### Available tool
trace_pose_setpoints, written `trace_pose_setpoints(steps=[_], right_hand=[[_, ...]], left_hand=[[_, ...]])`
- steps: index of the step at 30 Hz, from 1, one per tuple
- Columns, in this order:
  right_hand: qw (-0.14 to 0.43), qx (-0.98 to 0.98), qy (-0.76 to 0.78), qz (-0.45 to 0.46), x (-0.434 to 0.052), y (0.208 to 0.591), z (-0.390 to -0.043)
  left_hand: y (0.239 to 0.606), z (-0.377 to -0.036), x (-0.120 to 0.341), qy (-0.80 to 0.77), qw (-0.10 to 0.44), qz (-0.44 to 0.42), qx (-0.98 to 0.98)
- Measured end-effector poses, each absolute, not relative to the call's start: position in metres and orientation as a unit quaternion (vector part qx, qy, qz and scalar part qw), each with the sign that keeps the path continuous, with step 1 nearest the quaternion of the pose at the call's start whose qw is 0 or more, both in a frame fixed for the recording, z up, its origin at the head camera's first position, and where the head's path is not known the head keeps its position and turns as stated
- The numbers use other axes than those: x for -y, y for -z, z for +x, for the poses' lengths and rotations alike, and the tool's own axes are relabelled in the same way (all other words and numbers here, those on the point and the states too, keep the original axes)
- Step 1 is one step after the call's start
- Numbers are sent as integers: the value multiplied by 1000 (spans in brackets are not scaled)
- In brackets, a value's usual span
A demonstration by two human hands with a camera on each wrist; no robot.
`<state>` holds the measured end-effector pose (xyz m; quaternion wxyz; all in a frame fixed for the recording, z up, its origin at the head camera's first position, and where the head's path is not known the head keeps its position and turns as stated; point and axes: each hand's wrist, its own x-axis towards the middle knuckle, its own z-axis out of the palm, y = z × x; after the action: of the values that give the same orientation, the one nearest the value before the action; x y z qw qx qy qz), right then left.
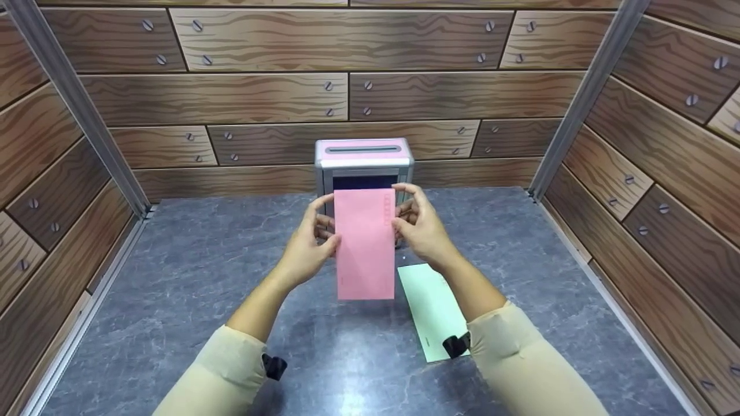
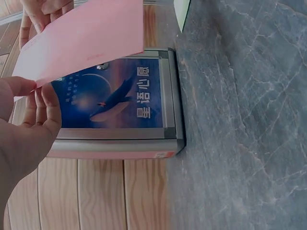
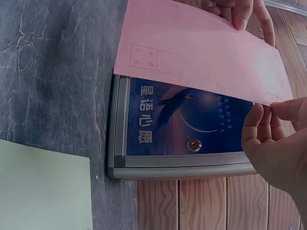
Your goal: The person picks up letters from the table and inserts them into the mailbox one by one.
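A pink envelope (image 1: 365,248) hangs upright between both hands, in front of a mailbox-like box. My left hand (image 1: 312,245) pinches its left edge between thumb and fingers. On the opposite edge, my right hand (image 1: 425,231) pinches it near the printed postcode squares. Behind it stands the box (image 1: 364,163), silver-framed with a pink top and a narrow slot (image 1: 363,149) in that top. The wrist views show its blue front panel (image 2: 122,103) with a whale picture and white characters, plus a round keyhole lock (image 3: 194,144). The envelope covers part of that panel.
A pale green envelope (image 1: 430,306) lies on the grey marbled floor surface (image 1: 219,289), partly under the right forearm. Wood-patterned walls (image 1: 260,98) with metal corner posts (image 1: 563,115) enclose the back and sides. The box stands close to the back wall.
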<state>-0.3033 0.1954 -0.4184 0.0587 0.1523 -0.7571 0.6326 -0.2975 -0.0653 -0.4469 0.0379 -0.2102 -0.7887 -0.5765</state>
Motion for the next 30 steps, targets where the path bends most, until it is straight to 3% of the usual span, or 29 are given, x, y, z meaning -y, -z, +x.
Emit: trace_pose_setpoints(steps=[30], right_hand=[[88, 789, -583, 174, -201, 396, -308]], left_hand=[[407, -310, 66, 508, 53, -261, 819]])
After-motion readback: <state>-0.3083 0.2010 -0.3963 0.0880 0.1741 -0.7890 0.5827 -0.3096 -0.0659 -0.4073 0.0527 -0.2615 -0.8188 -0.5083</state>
